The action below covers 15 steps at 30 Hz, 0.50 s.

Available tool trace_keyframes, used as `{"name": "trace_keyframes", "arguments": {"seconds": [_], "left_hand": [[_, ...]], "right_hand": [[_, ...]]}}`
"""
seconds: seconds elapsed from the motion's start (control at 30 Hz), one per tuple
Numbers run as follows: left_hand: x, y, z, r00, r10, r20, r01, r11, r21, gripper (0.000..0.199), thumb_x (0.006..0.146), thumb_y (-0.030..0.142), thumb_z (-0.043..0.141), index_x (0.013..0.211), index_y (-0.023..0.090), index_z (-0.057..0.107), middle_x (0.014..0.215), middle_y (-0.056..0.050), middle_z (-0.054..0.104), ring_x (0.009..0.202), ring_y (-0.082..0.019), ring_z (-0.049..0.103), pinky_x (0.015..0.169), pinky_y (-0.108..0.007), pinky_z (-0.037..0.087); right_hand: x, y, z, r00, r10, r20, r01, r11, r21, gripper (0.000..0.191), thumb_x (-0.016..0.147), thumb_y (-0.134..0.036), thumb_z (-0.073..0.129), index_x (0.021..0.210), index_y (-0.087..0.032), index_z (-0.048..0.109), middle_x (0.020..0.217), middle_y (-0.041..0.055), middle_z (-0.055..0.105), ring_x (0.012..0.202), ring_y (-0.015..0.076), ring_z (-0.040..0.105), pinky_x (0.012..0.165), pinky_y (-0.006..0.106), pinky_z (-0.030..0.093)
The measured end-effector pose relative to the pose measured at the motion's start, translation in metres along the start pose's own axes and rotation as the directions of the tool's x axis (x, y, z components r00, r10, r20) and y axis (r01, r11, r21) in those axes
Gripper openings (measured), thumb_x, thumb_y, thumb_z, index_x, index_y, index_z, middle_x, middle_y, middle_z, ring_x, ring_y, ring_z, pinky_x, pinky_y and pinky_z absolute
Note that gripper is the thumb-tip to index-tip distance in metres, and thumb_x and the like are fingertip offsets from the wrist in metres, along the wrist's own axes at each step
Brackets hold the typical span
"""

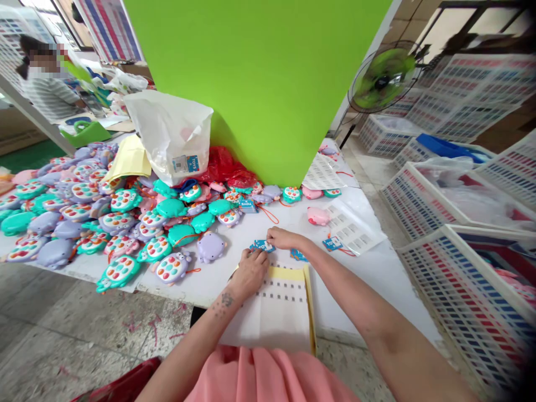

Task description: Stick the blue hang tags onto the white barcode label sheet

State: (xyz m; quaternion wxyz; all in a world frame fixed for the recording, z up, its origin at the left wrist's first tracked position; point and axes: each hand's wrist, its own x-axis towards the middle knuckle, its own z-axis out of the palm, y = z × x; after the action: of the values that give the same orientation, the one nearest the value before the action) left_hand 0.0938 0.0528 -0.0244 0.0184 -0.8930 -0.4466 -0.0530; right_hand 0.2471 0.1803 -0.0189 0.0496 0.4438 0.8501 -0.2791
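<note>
Between my two hands a small blue and white card (262, 244) lies at the table's front. My left hand (252, 272) has its fingers bent over the card's lower edge. At the card's right end my right hand (285, 239) pinches it with closed fingers. Just below is a sheet of small printed stickers (282, 290) with a yellow edge, partly under my left hand. Another blue card (298, 255) sits beside my right forearm. A purple toy (211, 247) rests left of my hands. Further right are a pink toy (318, 216) and a blue tag (333, 243) with an orange loop.
A large pile of toys (121, 223) covers the table's left side, with a white plastic bag (171, 134) behind it. A green panel (259, 84) stands at the back. White crates (452, 285) and a fan (382, 82) are on the right. A person (52, 92) sits far left.
</note>
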Motion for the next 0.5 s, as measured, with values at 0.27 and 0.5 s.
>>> {"name": "trace_keyframes", "arguments": {"seconds": [0.27,0.5], "left_hand": [[0.0011,0.0006,-0.0012,1.000,-0.004,0.020,0.003,1.000,0.013,0.020,0.089,0.014,0.038,0.093,0.017,0.057,0.101,-0.008,0.056,0.098,-0.024,0.047,0.083,-0.042,0.032],[0.0021,0.0001,-0.0011,0.999,-0.007,0.032,0.006,1.000,0.021,0.024,0.090,0.014,0.035,0.098,0.017,0.058,0.120,-0.009,0.052,0.104,-0.024,0.045,0.081,-0.041,0.033]], "right_hand": [[0.0018,-0.0007,-0.0010,1.000,-0.012,0.005,0.012,0.999,-0.039,0.018,0.079,-0.018,0.051,0.084,-0.009,0.066,0.086,0.0094,0.068,0.073,0.0143,0.058,0.060,0.019,0.037],[0.0028,0.0015,0.0013,0.999,-0.032,-0.020,0.031,0.999,-0.024,0.016,0.078,-0.017,0.052,0.082,-0.011,0.066,0.084,0.0079,0.068,0.074,0.0144,0.058,0.062,0.019,0.038]]}}
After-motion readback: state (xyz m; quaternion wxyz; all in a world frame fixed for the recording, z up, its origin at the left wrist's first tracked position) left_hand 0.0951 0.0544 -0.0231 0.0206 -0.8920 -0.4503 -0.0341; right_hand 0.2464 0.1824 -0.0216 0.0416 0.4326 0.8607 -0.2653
